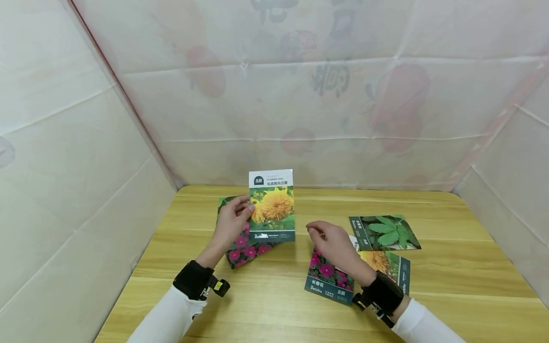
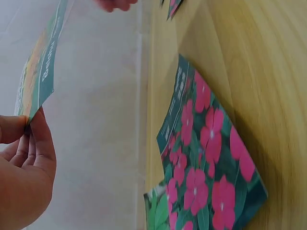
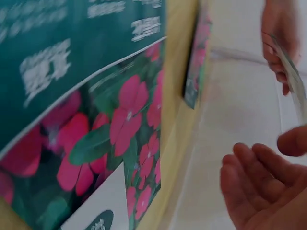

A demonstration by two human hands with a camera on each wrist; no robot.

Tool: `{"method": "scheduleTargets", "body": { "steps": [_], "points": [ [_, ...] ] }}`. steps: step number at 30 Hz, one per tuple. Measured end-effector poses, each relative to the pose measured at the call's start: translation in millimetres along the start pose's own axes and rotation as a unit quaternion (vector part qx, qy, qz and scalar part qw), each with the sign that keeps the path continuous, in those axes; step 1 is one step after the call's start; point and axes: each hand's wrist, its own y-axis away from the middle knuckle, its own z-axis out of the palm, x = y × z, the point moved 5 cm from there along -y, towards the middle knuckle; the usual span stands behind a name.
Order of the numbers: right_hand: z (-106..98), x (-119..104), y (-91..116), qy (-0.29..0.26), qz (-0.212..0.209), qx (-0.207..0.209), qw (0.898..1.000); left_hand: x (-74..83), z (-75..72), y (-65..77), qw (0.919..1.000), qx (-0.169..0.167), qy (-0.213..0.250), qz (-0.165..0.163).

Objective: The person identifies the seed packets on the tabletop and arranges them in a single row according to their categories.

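Well, my left hand [image 1: 230, 223] pinched a sunflower packet [image 1: 275, 206], partly hiding pink flowers [image 1: 242, 243]; my right hand [image 1: 336, 244] curled loosely

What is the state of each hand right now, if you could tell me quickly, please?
Left hand: pinching the yellow-flower seed packet by its edge.
Right hand: open, loosely curled, holding nothing.

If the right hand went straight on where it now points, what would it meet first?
Probably the yellow-flower packet in the left hand, though whether it lies at the same depth is unclear.
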Motion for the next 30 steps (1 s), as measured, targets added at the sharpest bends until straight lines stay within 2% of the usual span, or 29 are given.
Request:
{"method": "scheduleTargets", "body": {
  "steps": [3, 7, 10, 12, 15, 19, 23, 25, 28, 30],
  "points": [
    [-5.5, -33.7, 2.4, 0.062, 0.000, -0.021, 0.998, -1.6, -6.3, 0.0, 1.0000, 0.008, -0.004, -0.001],
    [2.6, -45.9, -0.8, 0.157, -0.024, -0.045, 0.986, -5.2, -14.9, 2.6, 0.9997, 0.014, -0.012, -0.015],
    [11.1, -51.4, -3.1, 0.203, -0.071, -0.060, 0.975, -8.0, -22.4, 3.7, 0.9994, 0.021, -0.019, -0.022],
    [17.5, -56.9, -5.1, 0.221, -0.102, -0.078, 0.967, -9.3, -27.8, 3.2, 0.9991, 0.026, -0.023, -0.023],
    [29.0, -66.2, -9.8, 0.238, -0.127, -0.117, 0.956, -10.8, -36.4, 2.3, 0.9988, 0.038, -0.017, -0.027],
    [48.6, -74.4, -20.4, 0.259, -0.123, -0.173, 0.942, -10.8, -46.2, 2.5, 0.9981, 0.051, -0.006, -0.034],
    [70.4, -79.9, -34.7, 0.289, -0.118, -0.204, 0.928, -10.2, -50.1, 3.6, 0.9980, 0.052, -0.002, -0.037],
    [81.0, -82.7, -42.5, 0.290, -0.113, -0.211, 0.927, -10.0, -50.6, 4.6, 0.9979, 0.052, 0.002, -0.039],
    [95.7, -88.2, -53.0, 0.269, -0.111, -0.205, 0.935, -10.5, -50.7, 5.9, 0.9974, 0.056, 0.007, -0.045],
    [104.1, -94.5, -59.3, 0.253, -0.125, -0.187, 0.941, -10.7, -50.7, 6.6, 0.9972, 0.058, 0.009, -0.046]
  ]
}}
